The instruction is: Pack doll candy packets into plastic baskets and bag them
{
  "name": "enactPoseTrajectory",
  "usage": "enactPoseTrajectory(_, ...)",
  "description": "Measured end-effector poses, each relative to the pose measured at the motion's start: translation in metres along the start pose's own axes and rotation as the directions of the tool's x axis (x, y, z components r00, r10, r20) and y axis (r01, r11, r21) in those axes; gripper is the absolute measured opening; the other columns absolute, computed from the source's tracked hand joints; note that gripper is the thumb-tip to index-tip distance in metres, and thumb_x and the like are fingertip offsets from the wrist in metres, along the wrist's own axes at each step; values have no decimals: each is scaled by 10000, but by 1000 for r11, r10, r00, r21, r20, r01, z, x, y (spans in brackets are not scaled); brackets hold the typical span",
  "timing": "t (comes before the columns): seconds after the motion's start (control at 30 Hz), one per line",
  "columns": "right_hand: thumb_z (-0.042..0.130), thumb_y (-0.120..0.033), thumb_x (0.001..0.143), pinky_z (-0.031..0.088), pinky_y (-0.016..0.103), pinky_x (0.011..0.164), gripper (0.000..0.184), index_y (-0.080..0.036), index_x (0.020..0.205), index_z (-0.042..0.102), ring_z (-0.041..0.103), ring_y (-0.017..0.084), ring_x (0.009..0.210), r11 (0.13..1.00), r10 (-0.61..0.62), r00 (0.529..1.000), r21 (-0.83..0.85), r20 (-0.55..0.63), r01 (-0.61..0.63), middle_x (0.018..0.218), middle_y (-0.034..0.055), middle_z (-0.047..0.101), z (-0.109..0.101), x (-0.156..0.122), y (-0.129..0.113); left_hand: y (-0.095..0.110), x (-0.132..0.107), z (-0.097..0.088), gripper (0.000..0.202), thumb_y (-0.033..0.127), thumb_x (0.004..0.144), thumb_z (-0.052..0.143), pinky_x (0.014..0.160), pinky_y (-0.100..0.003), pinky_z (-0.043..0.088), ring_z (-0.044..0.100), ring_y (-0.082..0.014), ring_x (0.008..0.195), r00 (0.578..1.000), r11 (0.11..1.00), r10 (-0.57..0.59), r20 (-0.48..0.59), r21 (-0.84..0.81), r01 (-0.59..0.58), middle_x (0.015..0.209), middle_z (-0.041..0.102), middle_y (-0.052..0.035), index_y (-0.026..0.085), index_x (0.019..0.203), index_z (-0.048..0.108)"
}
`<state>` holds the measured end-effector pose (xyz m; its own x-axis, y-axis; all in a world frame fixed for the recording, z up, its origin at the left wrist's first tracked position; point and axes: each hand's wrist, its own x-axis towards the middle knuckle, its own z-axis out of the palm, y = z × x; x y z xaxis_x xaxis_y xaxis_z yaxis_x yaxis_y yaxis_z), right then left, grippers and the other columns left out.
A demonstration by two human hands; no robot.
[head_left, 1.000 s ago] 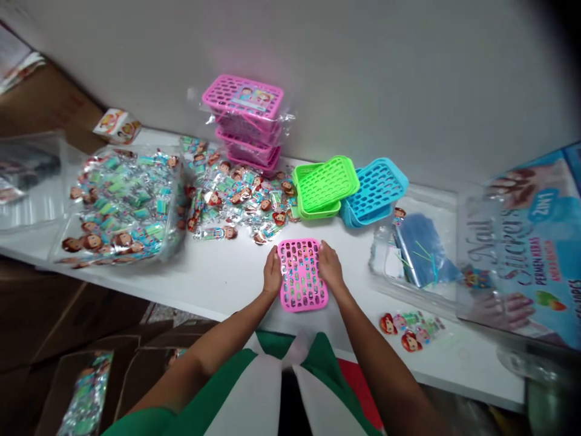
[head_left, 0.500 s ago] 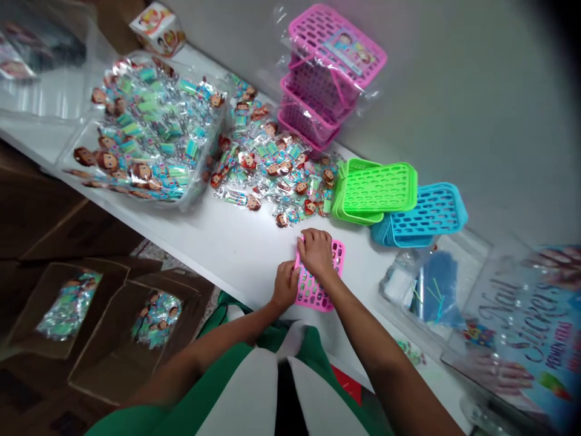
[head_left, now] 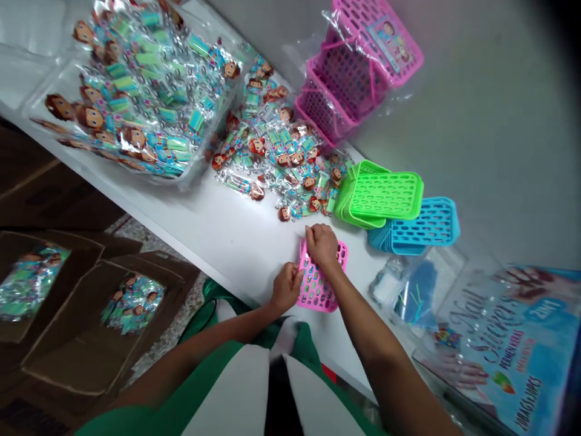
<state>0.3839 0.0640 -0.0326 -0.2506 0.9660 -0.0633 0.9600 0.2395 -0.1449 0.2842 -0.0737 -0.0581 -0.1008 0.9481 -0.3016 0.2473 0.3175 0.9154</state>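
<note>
A small pink plastic basket (head_left: 318, 293) with rows of oval holes lies on the white table close to my body. Patches of green and silver show through its holes. My left hand (head_left: 287, 288) is closed on its left edge, thumb pressed along the side. Over the far end of the basket, my right hand (head_left: 321, 243) has its fingers curled together; what they pinch is hidden. Just beyond are loose small clear packets (head_left: 284, 154) printed with doll figures, holding green and blue pieces.
A clear tub (head_left: 190, 172) full of such packets stands at left. Wrapped pink baskets (head_left: 327, 109), green baskets (head_left: 385, 194) and blue baskets (head_left: 424, 224) line the wall. A nail sticker box (head_left: 512, 357) is at right. Cardboard boxes (head_left: 68, 357) with packets are on the floor.
The camera view has shifted and moved closer. My right hand has curled its fingers more tightly at the basket's far edge. My left hand still holds the side.
</note>
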Motion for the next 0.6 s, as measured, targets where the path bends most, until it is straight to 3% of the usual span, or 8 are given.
enactPoseTrajectory(0.17,236,-369,988,337,308,802,434,-166,886,605,502,204,850,989,69,997,134,-37,-64,849,86,613,-9,-8,22,6,4,-3,214,395,895,450,600,-232,422,500,-104,607,999,1000,-7,32,-21,8,684,513,37,198,947,518)
enactPoseTrajectory(0.27,220,-399,983,335,344,839,454,-154,1083,589,512,236,961,972,223,973,96,-57,-217,1024,118,627,-22,-21,41,7,7,-4,354,347,908,419,796,-321,474,571,-171,911,990,986,139,-9,89,-138,1018,587,-77,174,1213,465)
enactPoseTrajectory(0.37,174,-444,978,361,335,788,511,-160,1160,559,550,242,947,922,361,928,110,93,-370,1064,120,636,-24,-38,59,6,11,-1,477,258,933,319,1015,-431,372,415,-239,1235,941,920,331,69,201,-338,1336,445,-164,135,1394,313)
enactPoseTrajectory(0.47,96,-450,978,377,303,716,572,-161,1100,575,592,216,842,857,456,872,178,178,-484,973,105,661,-13,-47,68,1,13,6,509,214,942,253,1051,-473,328,370,-249,1280,901,871,412,135,233,-433,1387,413,-171,123,1443,233)
enactPoseTrajectory(0.6,84,-453,978,378,290,705,592,-165,1017,600,601,213,803,815,500,851,246,157,-524,891,97,671,-2,-46,70,-3,12,10,524,215,945,241,1027,-482,351,386,-249,1270,899,863,420,122,254,-438,1385,421,-177,123,1459,195)
